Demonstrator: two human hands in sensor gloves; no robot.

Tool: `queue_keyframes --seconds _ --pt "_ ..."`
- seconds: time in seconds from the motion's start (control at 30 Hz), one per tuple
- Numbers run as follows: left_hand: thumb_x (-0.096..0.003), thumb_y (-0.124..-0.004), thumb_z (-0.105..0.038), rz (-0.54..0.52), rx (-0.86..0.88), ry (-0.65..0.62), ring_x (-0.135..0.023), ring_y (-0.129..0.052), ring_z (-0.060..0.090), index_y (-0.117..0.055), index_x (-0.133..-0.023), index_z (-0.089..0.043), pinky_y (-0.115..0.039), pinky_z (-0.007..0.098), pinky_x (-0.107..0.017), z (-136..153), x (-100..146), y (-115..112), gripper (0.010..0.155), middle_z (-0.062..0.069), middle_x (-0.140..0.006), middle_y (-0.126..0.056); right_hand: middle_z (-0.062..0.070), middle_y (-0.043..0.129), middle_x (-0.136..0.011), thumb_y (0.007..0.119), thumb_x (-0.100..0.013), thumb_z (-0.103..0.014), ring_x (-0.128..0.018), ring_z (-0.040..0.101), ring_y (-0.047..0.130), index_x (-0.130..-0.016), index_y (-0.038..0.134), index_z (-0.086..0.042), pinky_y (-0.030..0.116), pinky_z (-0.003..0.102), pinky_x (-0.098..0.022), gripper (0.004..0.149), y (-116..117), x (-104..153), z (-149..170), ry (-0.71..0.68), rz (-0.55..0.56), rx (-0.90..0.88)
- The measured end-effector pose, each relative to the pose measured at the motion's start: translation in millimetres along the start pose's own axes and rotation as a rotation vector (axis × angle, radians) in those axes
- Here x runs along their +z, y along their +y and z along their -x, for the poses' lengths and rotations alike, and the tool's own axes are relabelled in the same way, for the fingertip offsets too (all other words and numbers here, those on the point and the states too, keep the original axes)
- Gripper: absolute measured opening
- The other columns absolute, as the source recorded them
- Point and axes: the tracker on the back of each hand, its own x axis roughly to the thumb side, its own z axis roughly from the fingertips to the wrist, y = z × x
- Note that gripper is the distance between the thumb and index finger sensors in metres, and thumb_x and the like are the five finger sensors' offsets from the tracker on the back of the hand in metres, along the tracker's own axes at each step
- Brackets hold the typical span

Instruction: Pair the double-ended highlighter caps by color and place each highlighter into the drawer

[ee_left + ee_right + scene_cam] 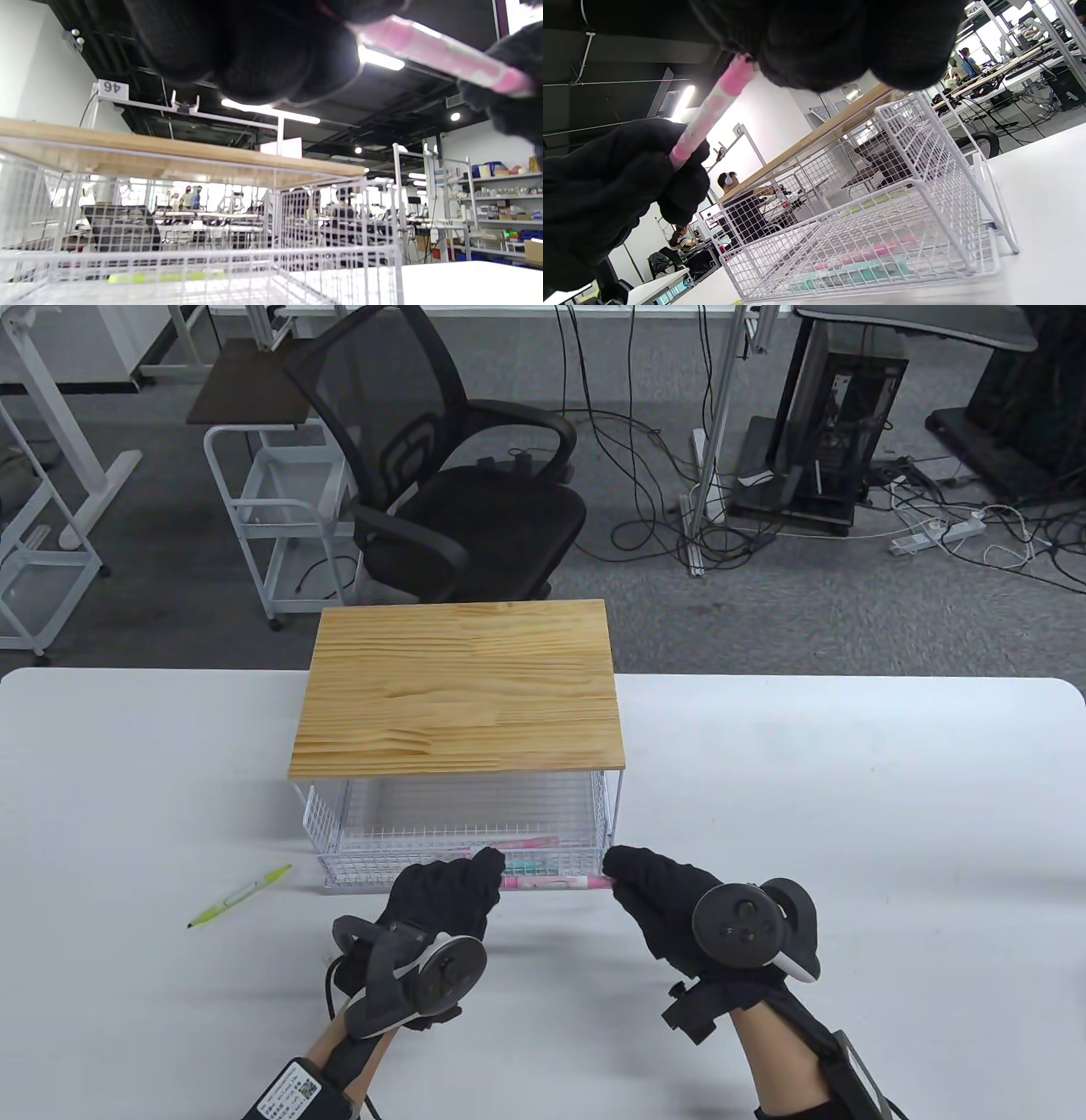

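A pink highlighter (pixel 556 883) is gripped at either end, level, just in front of the open wire drawer (pixel 462 872), its left end pinched by the left hand (pixel 441 899) and its right end by the right hand (pixel 670 899), while pink and teal highlighters (pixel 857 264) are seen lying inside the drawer.

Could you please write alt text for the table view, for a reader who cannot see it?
Two black-gloved hands, left hand and right hand, hold a pink highlighter by its ends, just in front of an open white wire drawer under a wooden top. A yellow-green pen lies on the white table.
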Motion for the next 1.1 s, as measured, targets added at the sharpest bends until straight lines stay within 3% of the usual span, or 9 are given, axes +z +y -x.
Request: queue_keyframes --seconds 0.43,0.77,0.83,0.93,1.1 --pt "-0.0529 -0.053 -0.035 0.012 0.047 -0.031 -0.054 -0.095 0.010 -0.062 -0.100 -0.027 -0.084 0.041 -0.059 2 1 6 0.048 -0.008 -0.073 -0.092 0.003 0.087 -0.077 0.067 -0.056 -0.032 -0.042 0.006 0.091 -0.100 0.061 -0.019 0.085 0.038 -0.050 0.045 -12 4 -13 -0.048 0.038 -0.026" --pt "-0.0530 -0.054 -0.037 0.059 0.081 -0.012 -0.058 -0.096 0.010 -0.061 -0.101 -0.030 -0.083 0.041 -0.061 11 -1 0 0.048 -0.010 -0.076 -0.093 0.004 0.087 -0.081 0.067 -0.059 -0.033 -0.048 0.010 0.094 -0.102 0.062 -0.021 0.083 0.042 -0.053 0.045 -15 4 -24 -0.042 0.023 0.099" --pt "-0.0531 -0.054 -0.037 0.069 0.065 0.010 -0.059 -0.097 0.011 -0.061 -0.101 -0.031 -0.083 0.042 -0.061 10 -2 -3 0.048 -0.010 -0.077 -0.093 0.007 0.086 -0.086 0.067 -0.059 -0.033 -0.054 0.015 0.096 -0.104 0.063 -0.022 0.082 0.045 -0.057 0.046 -17 3 -25 -0.027 -0.006 0.141" --pt "-0.0532 -0.055 -0.037 0.070 -0.006 0.078 -0.063 -0.097 0.011 -0.061 -0.100 -0.033 -0.082 0.043 -0.064 15 -6 -7 0.048 -0.009 -0.081 -0.092 0.010 0.076 -0.104 0.065 -0.060 -0.036 -0.081 0.027 0.089 -0.107 0.062 -0.025 0.074 0.055 -0.068 0.048 -22 5 -26 0.015 0.010 0.241" --pt "-0.0535 -0.055 -0.037 0.130 -0.085 0.232 -0.072 -0.096 0.013 -0.060 -0.101 -0.035 -0.079 0.045 -0.068 32 -25 -23 0.047 -0.009 -0.086 -0.091 0.010 0.071 -0.109 0.065 -0.060 -0.039 -0.089 0.030 0.085 -0.109 0.061 -0.026 0.071 0.058 -0.070 0.050 -35 8 -19 0.053 0.099 0.284"
